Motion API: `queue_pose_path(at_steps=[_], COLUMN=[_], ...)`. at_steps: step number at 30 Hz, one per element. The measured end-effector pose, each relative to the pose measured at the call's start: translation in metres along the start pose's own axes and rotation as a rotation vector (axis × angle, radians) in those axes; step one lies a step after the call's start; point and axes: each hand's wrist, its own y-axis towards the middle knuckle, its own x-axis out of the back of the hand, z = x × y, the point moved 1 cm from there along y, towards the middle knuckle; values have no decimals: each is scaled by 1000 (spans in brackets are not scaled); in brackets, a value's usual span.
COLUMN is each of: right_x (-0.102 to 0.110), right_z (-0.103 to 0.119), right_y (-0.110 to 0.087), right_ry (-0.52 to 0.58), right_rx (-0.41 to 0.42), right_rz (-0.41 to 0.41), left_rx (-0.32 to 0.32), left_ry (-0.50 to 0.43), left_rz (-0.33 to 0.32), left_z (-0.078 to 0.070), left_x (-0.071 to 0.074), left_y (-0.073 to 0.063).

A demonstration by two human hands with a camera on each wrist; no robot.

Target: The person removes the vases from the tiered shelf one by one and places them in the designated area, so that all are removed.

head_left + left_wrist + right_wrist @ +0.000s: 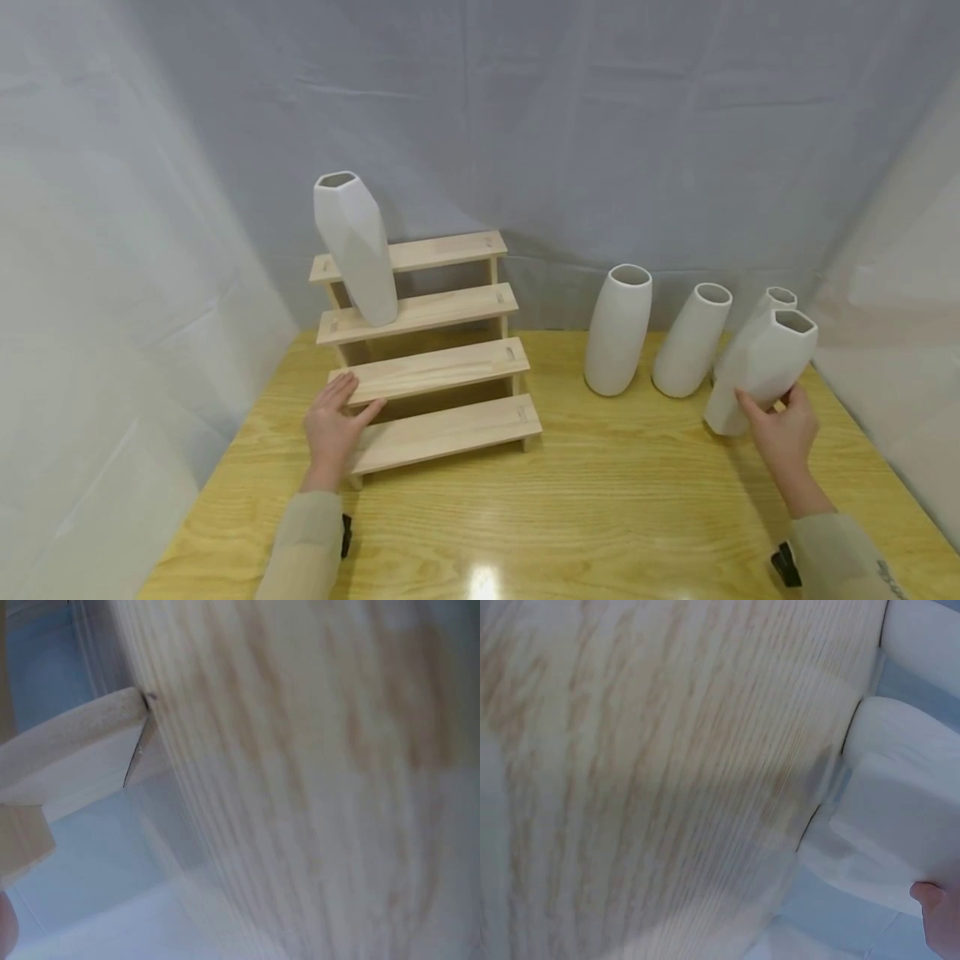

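My right hand point(783, 425) grips a white faceted vase point(761, 367) low on its body, thumb on the near side. The vase leans to the right; in the right wrist view its base point(885, 817) overlaps another vase behind it, and only my thumb shows. At the left end of a four-step wooden stand point(442, 429), my left hand point(332, 425) rests with thumb and fingers spread, touching near the second step from the bottom. Another white faceted vase point(356, 250) stands on the left part of the stand's second step from the top.
Two smooth rounded white vases, one on the left point(618, 333) and one on the right point(692, 342), stand right of the stand. A further white vase point(780, 296) is mostly hidden behind the held one. Pale cloth point(540, 150) hangs behind the wooden table point(600, 508).
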Motion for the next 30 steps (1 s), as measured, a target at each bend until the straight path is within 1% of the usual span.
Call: queue_pose_path(at_steps=[4, 9, 17, 21, 25, 30], right_x=[0, -1, -3, -4, -5, -7], right_z=[-2, -1, -3, -5, -5, -7], right_y=[0, 1, 0, -1, -1, -1], right_ry=[-13, -40, -31, -28, -35, -39], right_rx=[1, -27, -35, -36, -44, -25], right_rz=[13, 50, 93, 94, 100, 89], left_rx=[-3, -2, -3, -1, 22, 30], left_ry=[-1, -1, 1, 2, -8, -9], left_rz=[-4, 2, 10, 14, 25, 25], left_z=[-2, -1, -1, -3, -4, -4], left_x=[0, 1, 1, 1, 2, 2], left_y=[1, 1, 0, 0, 1, 1])
